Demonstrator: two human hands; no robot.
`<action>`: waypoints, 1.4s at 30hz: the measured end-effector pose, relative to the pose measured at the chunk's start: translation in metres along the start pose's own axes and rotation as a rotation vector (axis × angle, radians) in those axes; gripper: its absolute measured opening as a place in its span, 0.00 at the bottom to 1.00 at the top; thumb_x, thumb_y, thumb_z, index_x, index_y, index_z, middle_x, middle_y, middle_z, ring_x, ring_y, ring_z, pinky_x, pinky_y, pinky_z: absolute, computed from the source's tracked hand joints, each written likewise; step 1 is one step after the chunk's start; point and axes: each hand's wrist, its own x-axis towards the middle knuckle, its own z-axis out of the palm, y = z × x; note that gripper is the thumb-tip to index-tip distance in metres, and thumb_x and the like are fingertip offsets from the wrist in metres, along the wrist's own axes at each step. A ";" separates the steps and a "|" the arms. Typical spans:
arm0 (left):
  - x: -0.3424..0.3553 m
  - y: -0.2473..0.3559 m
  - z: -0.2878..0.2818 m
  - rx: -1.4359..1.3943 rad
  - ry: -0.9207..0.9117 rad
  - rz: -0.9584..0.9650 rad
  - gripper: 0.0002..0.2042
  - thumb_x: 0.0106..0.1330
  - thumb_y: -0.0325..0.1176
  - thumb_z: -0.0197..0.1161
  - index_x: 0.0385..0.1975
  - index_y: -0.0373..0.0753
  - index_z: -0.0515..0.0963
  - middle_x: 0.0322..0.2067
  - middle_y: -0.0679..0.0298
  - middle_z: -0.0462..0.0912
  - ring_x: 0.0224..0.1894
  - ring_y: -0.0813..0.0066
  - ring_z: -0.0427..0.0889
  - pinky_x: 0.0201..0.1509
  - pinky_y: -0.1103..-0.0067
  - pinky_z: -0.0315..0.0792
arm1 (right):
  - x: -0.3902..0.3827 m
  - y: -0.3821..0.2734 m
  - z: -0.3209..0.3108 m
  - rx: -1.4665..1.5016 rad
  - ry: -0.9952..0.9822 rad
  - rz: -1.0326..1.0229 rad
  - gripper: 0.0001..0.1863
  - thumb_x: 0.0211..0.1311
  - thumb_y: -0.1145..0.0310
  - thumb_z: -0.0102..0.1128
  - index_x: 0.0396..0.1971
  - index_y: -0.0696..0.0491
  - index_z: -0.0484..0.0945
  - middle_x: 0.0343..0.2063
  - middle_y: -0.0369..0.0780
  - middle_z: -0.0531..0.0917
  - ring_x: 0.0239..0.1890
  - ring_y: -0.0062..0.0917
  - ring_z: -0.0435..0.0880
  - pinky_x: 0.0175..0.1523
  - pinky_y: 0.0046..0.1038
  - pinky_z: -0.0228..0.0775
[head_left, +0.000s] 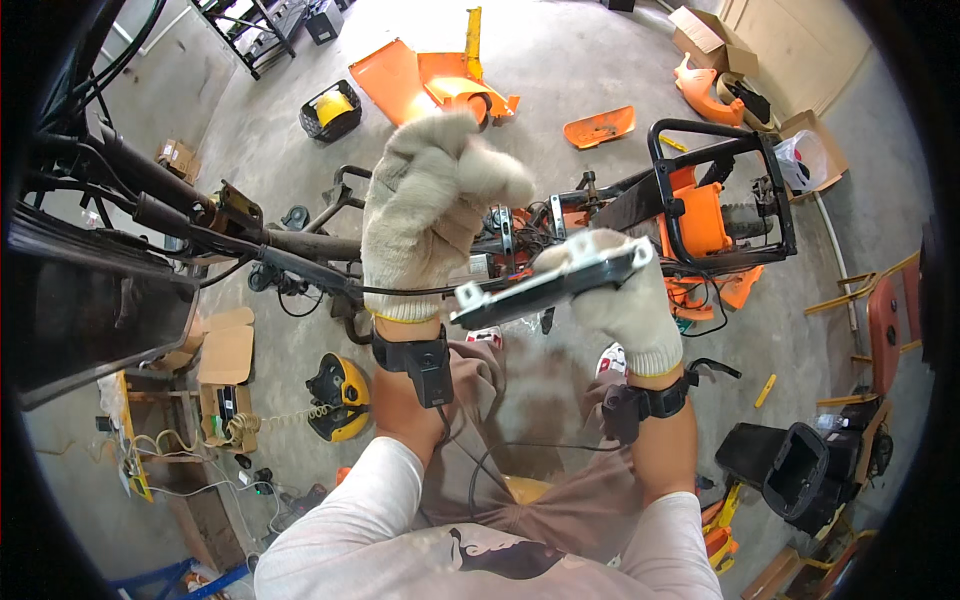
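My left hand [425,205], in a cream knit glove, is raised above the dismantled vehicle frame [333,253], its blurred fingers curled closed; what they hold, if anything, is hidden. A black cable passes across that glove's lower part. My gloved right hand [625,310] is closed round a flat black part with a silver bracket [575,280], held tilted over the frame. At the frame's right end are an orange body section [692,225] and a black tubular rack [785,205]. A dark screen-like panel [105,310] fills the left side.
Orange panels [395,80], a yellow-black helmet [340,395], a yellow item in a black bin [330,110] and cardboard boxes [225,340] lie on the floor [560,70]. Chairs [880,335] and a black container [795,470] stand at right, a metal shelf [245,30] upper left.
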 end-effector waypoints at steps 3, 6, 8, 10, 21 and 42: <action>0.007 0.003 0.033 0.181 0.124 0.021 0.24 0.67 0.23 0.58 0.63 0.31 0.69 0.52 0.46 0.80 0.53 0.52 0.82 0.53 0.61 0.81 | -0.004 -0.002 -0.009 0.495 0.106 0.268 0.17 0.62 0.58 0.67 0.37 0.59 0.81 0.18 0.32 0.76 0.11 0.11 0.61 0.15 0.16 0.46; 0.002 0.001 0.021 0.389 0.079 -0.191 0.25 0.63 0.20 0.59 0.63 0.32 0.69 0.55 0.47 0.78 0.55 0.54 0.81 0.56 0.63 0.79 | 0.002 0.007 -0.007 0.742 0.116 0.185 0.19 0.70 0.53 0.60 0.27 0.53 0.74 0.10 0.26 0.60 0.09 0.11 0.49 0.13 0.18 0.40; -0.001 0.002 0.007 0.605 -0.134 -0.210 0.28 0.60 0.23 0.63 0.63 0.32 0.69 0.59 0.52 0.76 0.59 0.60 0.78 0.59 0.68 0.76 | 0.009 0.002 -0.004 1.010 0.035 0.169 0.22 0.73 0.51 0.54 0.20 0.47 0.65 0.11 0.25 0.51 0.09 0.11 0.46 0.13 0.17 0.39; 0.002 0.002 0.003 0.360 0.250 -0.638 0.32 0.55 0.19 0.67 0.64 0.33 0.69 0.58 0.59 0.78 0.58 0.73 0.77 0.62 0.74 0.72 | 0.013 0.009 -0.001 1.262 0.129 0.227 0.21 0.74 0.51 0.51 0.22 0.47 0.67 0.13 0.25 0.50 0.11 0.11 0.47 0.14 0.17 0.40; -0.002 -0.040 0.020 0.492 0.099 -0.278 0.32 0.65 0.25 0.67 0.69 0.35 0.62 0.60 0.57 0.75 0.57 0.70 0.77 0.62 0.71 0.74 | 0.017 -0.009 0.001 1.126 0.182 0.496 0.17 0.71 0.45 0.55 0.40 0.44 0.75 0.24 0.33 0.74 0.19 0.17 0.65 0.20 0.18 0.52; 0.009 -0.046 0.013 0.311 0.332 -0.054 0.28 0.69 0.32 0.63 0.66 0.33 0.61 0.58 0.48 0.75 0.57 0.56 0.80 0.57 0.63 0.83 | 0.020 0.030 -0.023 1.258 0.355 0.312 0.11 0.72 0.77 0.42 0.50 0.63 0.68 0.50 0.56 0.75 0.54 0.46 0.79 0.59 0.46 0.78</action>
